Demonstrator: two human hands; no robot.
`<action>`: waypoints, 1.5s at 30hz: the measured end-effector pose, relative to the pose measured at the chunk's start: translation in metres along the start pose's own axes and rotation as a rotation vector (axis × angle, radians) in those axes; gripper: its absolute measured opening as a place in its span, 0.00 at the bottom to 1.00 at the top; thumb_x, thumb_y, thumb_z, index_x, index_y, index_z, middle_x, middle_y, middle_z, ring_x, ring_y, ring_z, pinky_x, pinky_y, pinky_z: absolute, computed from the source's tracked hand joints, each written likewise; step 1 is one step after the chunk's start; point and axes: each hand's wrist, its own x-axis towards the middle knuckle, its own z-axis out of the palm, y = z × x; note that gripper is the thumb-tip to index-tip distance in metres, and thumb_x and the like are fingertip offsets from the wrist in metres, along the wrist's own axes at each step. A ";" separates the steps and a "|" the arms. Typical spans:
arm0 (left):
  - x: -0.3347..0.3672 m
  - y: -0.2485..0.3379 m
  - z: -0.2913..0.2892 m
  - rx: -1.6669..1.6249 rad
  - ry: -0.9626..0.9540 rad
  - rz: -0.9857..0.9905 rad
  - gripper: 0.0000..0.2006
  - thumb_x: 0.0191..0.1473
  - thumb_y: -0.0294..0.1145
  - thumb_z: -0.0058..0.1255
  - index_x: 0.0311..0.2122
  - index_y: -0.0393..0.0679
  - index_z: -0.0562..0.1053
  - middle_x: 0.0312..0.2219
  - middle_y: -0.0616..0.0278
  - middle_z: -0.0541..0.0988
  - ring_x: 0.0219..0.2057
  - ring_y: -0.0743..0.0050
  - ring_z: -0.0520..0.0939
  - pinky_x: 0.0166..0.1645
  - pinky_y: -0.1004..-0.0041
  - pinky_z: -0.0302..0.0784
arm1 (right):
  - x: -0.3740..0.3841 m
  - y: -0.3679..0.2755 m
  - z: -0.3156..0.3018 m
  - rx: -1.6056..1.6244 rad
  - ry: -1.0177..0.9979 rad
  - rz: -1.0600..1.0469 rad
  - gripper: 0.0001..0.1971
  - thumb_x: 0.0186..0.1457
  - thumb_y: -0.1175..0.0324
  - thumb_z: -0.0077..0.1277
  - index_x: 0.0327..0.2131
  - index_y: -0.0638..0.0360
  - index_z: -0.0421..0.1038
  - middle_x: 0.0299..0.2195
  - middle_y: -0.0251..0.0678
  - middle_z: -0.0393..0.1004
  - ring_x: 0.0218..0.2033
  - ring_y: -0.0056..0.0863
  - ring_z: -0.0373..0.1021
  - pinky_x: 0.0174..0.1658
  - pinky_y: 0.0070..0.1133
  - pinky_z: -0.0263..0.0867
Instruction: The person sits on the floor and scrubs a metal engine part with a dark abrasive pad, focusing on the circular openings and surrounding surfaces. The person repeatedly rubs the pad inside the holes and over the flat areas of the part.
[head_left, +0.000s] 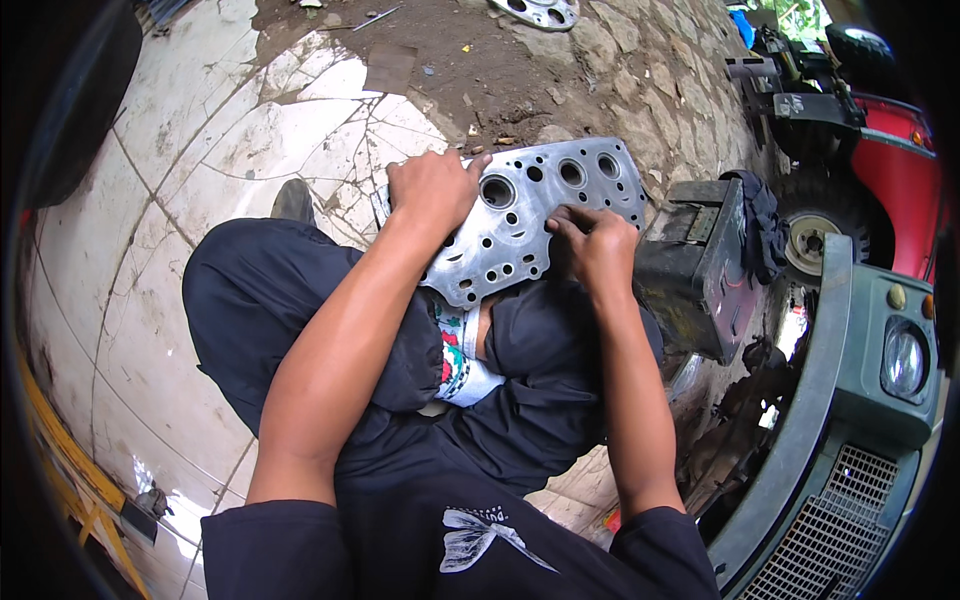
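A grey metal cylinder head [535,200] rests tilted across my knees, its flat face with several round ports and small holes turned up. My left hand [432,190] grips its left end, fingers curled over the edge and the thumb stretched along the far side. Over the right half of the face is my right hand [592,240], with thumb and forefinger pinched together close to the metal. Whatever the pinch may hold is hidden or too small to name.
A dark metal box [690,260] stands right of my knee, with a black cloth [757,225] on it. Farther right are a tyre [838,215], a red vehicle [895,165] and a green vehicle front [890,400]. Cracked white tiles [150,260] meet dirt and stone paving ahead.
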 end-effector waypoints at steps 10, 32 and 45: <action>0.001 -0.005 0.002 0.008 -0.048 0.108 0.32 0.71 0.60 0.38 0.51 0.35 0.76 0.41 0.39 0.84 0.45 0.38 0.86 0.50 0.46 0.80 | 0.004 -0.011 0.011 -0.041 0.095 0.050 0.09 0.47 0.68 0.70 0.32 0.62 0.86 0.27 0.49 0.83 0.28 0.46 0.81 0.37 0.32 0.75; 0.005 -0.010 -0.011 -0.084 -0.128 0.082 0.29 0.71 0.57 0.41 0.52 0.38 0.77 0.43 0.38 0.84 0.47 0.37 0.85 0.52 0.47 0.80 | 0.009 -0.011 0.015 -0.135 0.034 0.151 0.14 0.51 0.61 0.71 0.36 0.61 0.86 0.33 0.45 0.86 0.31 0.40 0.83 0.41 0.27 0.76; 0.006 -0.008 -0.013 -0.082 -0.120 0.058 0.20 0.69 0.49 0.47 0.51 0.47 0.82 0.41 0.40 0.85 0.46 0.37 0.86 0.51 0.47 0.81 | 0.003 -0.007 0.020 -0.101 0.084 0.159 0.15 0.49 0.60 0.73 0.35 0.60 0.86 0.31 0.45 0.85 0.31 0.42 0.82 0.39 0.32 0.76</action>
